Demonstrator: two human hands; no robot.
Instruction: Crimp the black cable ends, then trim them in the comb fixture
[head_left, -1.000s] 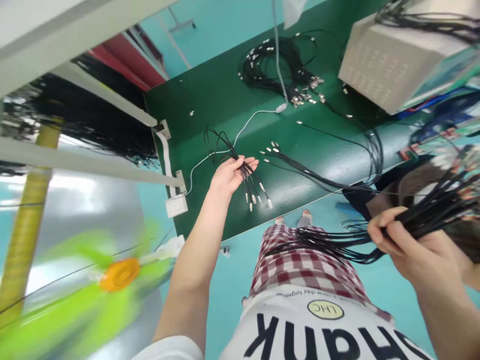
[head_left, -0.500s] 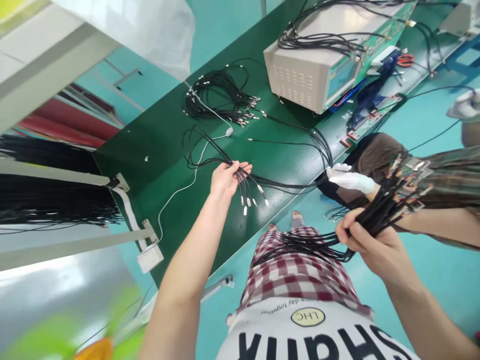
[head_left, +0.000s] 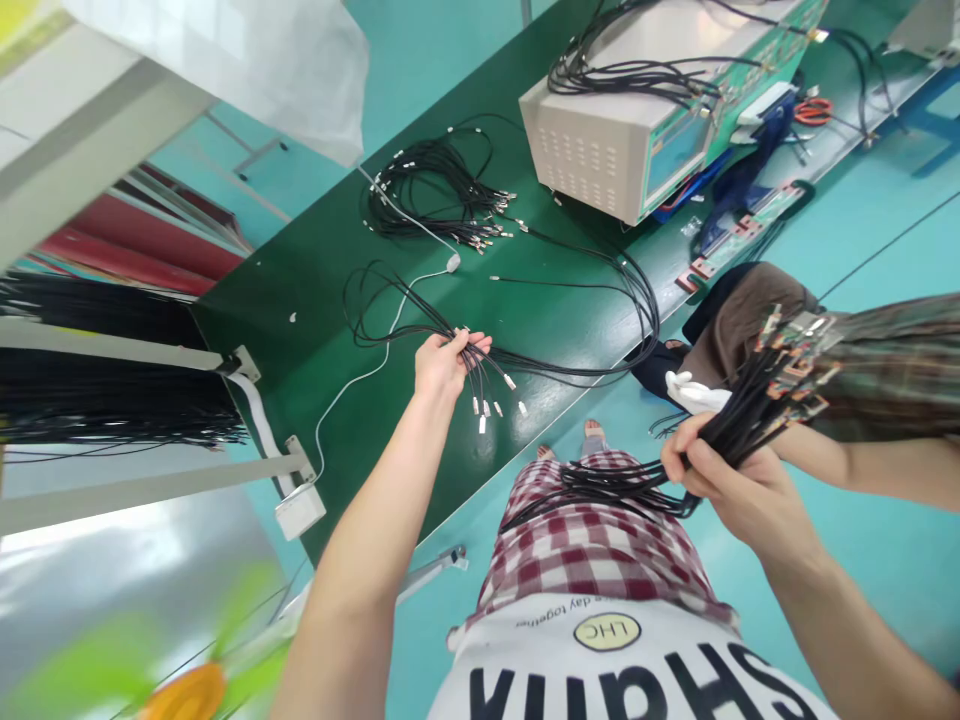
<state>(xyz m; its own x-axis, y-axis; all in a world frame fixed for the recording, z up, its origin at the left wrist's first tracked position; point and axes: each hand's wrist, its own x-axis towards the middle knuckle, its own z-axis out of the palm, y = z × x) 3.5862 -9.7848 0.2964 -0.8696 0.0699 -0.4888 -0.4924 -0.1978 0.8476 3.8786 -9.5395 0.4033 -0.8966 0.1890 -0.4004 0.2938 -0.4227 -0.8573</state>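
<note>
My left hand [head_left: 442,365] is closed round a few black cables [head_left: 401,328] above the green table [head_left: 315,300]. Their pale connector ends hang down past my fingers, and the loops trail back over the tabletop. Off to the right, my right hand [head_left: 739,480] grips a thick bundle of black cables [head_left: 731,425], whose many metal connectors point up and away. The rest of that bundle droops over my checked lap. Behind my left hand lies a coiled heap of black cables [head_left: 442,190] with metal ends. A few more cables [head_left: 649,310] curve along the table's near edge.
A beige test instrument [head_left: 585,140] with cables on top stands at the back right. A co-worker's white-gloved hand [head_left: 697,392] is close beyond my right hand. A thin white cord [head_left: 360,380] crosses the table. Black cables [head_left: 112,390] fill a rack at left. A green fan [head_left: 187,690] is at lower left.
My left hand has shifted slightly left with its cables. The co-worker's gloved hand has moved behind my right-hand bundle, and their other hand at the far right has left view.
</note>
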